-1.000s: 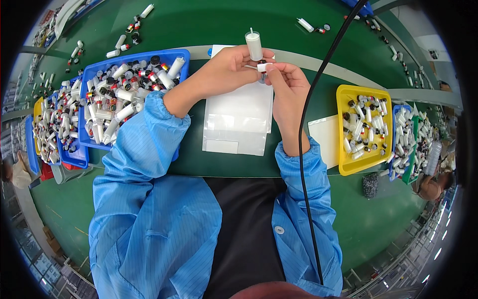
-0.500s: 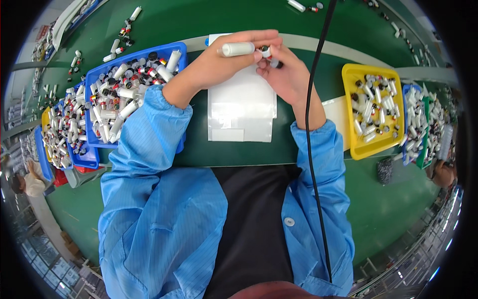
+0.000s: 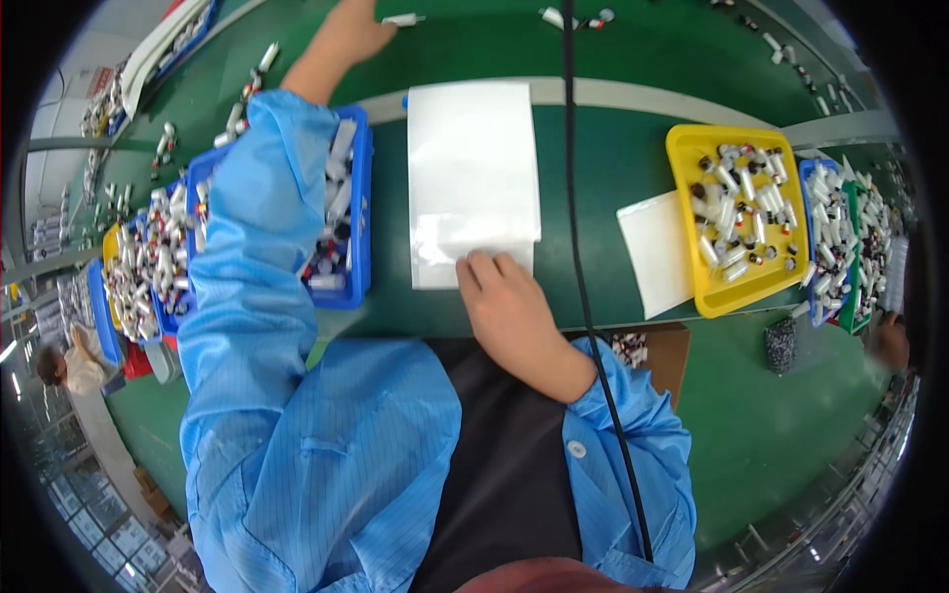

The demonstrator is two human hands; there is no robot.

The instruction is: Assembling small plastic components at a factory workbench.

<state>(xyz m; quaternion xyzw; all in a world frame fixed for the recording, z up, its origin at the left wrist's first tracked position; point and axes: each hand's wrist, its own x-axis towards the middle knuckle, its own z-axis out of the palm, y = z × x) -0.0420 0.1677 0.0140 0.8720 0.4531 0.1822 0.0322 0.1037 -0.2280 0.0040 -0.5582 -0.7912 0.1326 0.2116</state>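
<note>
My left hand [image 3: 354, 30] reaches far forward over the green conveyor belt, and a small white tube [image 3: 400, 19] lies on the belt just at its fingertips. Whether the fingers still touch the tube is unclear. My right hand [image 3: 504, 301] rests flat near the table's front edge, fingertips on the lower edge of a stack of clear plastic bags [image 3: 473, 178]. It holds nothing.
A blue bin [image 3: 358, 217] of white tubes sits under my left sleeve, with more blue and yellow bins further left. A yellow tray [image 3: 686, 227] of tubes and another blue bin [image 3: 816, 247] stand at right. A black cable [image 3: 573, 198] hangs down the middle. Loose tubes [image 3: 573, 17] lie on the belt.
Both hands held a white tube together over the bags; now the left arm has stretched out to the belt with the tube, and the right hand has dropped onto the bags' near edge.
</note>
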